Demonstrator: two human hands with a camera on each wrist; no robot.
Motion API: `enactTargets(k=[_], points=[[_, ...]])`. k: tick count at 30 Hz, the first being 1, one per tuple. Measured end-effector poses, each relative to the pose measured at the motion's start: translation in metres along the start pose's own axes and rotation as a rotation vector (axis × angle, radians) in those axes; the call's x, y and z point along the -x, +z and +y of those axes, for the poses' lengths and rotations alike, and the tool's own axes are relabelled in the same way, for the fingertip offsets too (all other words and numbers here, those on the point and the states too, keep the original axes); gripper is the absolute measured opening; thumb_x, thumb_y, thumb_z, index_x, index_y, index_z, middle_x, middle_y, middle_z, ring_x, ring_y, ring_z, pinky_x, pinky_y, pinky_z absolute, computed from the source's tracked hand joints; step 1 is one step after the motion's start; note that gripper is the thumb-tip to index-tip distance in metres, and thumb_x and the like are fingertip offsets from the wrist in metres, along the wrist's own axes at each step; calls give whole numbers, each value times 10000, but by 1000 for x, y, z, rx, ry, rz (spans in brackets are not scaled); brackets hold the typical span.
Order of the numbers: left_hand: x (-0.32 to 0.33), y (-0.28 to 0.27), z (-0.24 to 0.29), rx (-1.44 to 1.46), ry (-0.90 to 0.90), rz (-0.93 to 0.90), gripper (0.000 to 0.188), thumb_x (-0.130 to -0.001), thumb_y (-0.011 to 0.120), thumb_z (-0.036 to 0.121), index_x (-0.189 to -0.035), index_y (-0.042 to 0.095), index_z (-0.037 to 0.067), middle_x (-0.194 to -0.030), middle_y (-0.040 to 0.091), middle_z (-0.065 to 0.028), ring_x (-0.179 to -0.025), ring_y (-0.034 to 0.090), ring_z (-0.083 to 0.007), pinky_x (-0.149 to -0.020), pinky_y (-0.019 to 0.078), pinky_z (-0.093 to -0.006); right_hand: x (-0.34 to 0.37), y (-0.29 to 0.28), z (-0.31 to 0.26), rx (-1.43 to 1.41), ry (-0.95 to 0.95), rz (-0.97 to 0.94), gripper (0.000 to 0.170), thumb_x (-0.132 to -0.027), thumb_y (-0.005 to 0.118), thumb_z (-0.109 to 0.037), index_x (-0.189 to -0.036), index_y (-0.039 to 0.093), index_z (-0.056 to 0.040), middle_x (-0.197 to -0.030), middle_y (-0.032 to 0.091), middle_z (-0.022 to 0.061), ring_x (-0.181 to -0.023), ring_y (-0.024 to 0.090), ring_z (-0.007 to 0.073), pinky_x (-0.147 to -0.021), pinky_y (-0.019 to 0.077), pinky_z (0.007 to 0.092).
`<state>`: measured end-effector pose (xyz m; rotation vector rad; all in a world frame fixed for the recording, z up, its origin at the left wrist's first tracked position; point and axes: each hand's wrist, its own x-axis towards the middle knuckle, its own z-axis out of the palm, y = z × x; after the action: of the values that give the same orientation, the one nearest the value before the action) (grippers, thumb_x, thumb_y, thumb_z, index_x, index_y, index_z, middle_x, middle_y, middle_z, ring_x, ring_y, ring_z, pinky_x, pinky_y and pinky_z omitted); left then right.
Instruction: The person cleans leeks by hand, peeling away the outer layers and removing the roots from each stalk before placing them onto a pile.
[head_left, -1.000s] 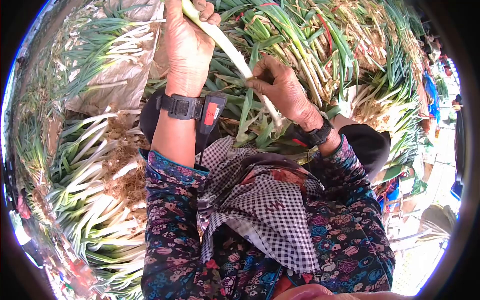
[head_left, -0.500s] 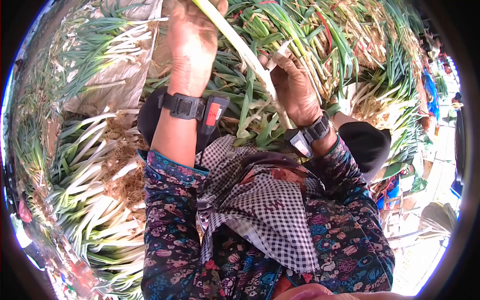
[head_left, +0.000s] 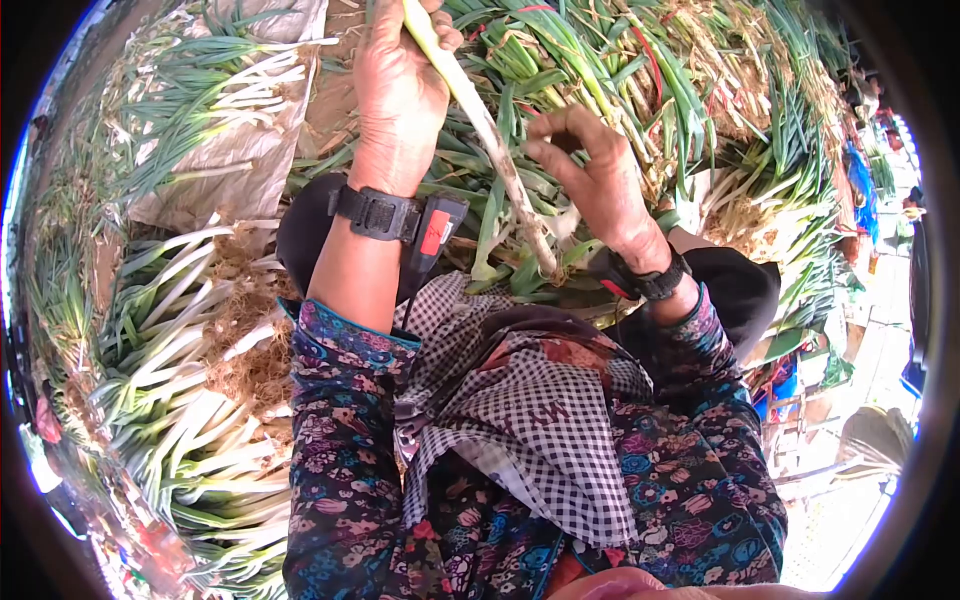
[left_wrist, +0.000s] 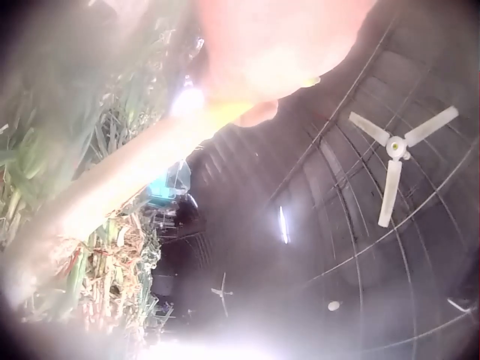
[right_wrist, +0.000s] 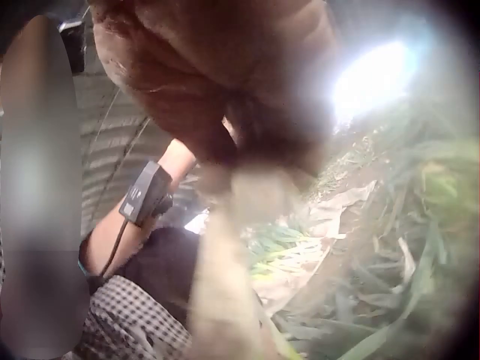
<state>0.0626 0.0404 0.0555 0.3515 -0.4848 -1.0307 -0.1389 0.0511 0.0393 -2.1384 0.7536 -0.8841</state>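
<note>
My left hand grips a long leek near its green end, at the top of the head view. Its pale, dirt-streaked shaft slants down to a rooty tip over my lap. In the left wrist view the shaft runs out from under the hand. Beside the shaft, my right hand has bent fingers, with a gap between forefinger and thumb. A blurred whitish peel shows below that hand, near the root end. The leek shaft is close under the right hand in its wrist view, blurred.
Rows of leeks with roots lie to my left, and more on a pale sheet. Ahead are heaped green leaves and bundles with red ties. A checked cloth covers my lap.
The right hand held a white peel strip half a second ago; now that strip is below it, apart from the fingers. The left hand has shifted slightly right with the leek.
</note>
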Motion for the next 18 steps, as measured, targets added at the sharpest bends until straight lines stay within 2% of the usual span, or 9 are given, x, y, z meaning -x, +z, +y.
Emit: enactTargets(k=[2,3,6,8,10,14,16,17,18], points=[[1,-2,-7,60,-44,-40,410,-961,550,266,-1274,490,8,-858,513,-15,-731,495,-108,-619,448,-247,-15,5,-14,-31,163,22,215,-805,715,-95,-973,610,-12,-858,621,83,-693,598,155,-629,491,298],[3,2,-8,99,-65,-87,423,-964,545,264,-1293,470,10,-841,506,-13,-732,499,-107,-629,445,-248,-20,14,-5,-88,105,25,248,-794,726,-82,-993,595,-15,-844,620,72,-684,595,125,-604,487,273],[10,13,-8,60,-56,-70,452,-965,544,275,-1317,444,10,-836,502,-12,-728,494,-105,-630,442,-254,-19,19,6,-245,209,32,215,-785,728,-72,-945,599,-11,-815,617,73,-646,585,138,-601,485,272],[15,19,-6,56,-47,-63,462,-967,540,278,-1327,431,10,-834,501,-12,-726,492,-104,-630,441,-256,-18,19,4,-228,249,16,179,-785,726,-62,-899,599,-6,-774,621,68,-645,592,128,-610,488,276],[15,19,-6,51,-38,-60,472,-969,536,281,-1337,417,11,-831,499,-12,-723,490,-102,-629,440,-258,-18,22,3,-65,149,71,129,-796,701,-35,-858,594,-2,-747,625,64,-639,593,109,-601,489,271],[12,17,-4,60,-43,-102,477,-974,524,285,-1346,405,11,-831,508,-16,-716,485,-101,-614,430,-257,-17,22,5,-6,-12,51,95,-816,673,-21,-849,584,-13,-726,617,40,-619,582,88,-579,486,259],[11,15,0,58,-25,-84,474,-976,519,287,-1345,406,13,-833,514,-18,-714,485,-101,-608,426,-255,-9,16,2,-547,151,13,36,-832,595,0,-837,569,-25,-751,595,11,-628,531,54,-584,460,226],[8,12,2,71,-9,-108,471,-977,516,291,-1343,409,14,-836,519,-19,-712,485,-101,-605,423,-254,-9,8,2,-724,308,-1,40,-865,576,-42,-830,563,-25,-776,605,20,-627,541,72,-577,464,224],[6,11,4,85,6,-135,468,-978,512,295,-1340,412,16,-839,524,-21,-710,484,-100,-601,420,-252,-11,7,8,-754,334,37,81,-909,531,-73,-885,589,-21,-803,620,24,-629,541,74,-574,471,228]])
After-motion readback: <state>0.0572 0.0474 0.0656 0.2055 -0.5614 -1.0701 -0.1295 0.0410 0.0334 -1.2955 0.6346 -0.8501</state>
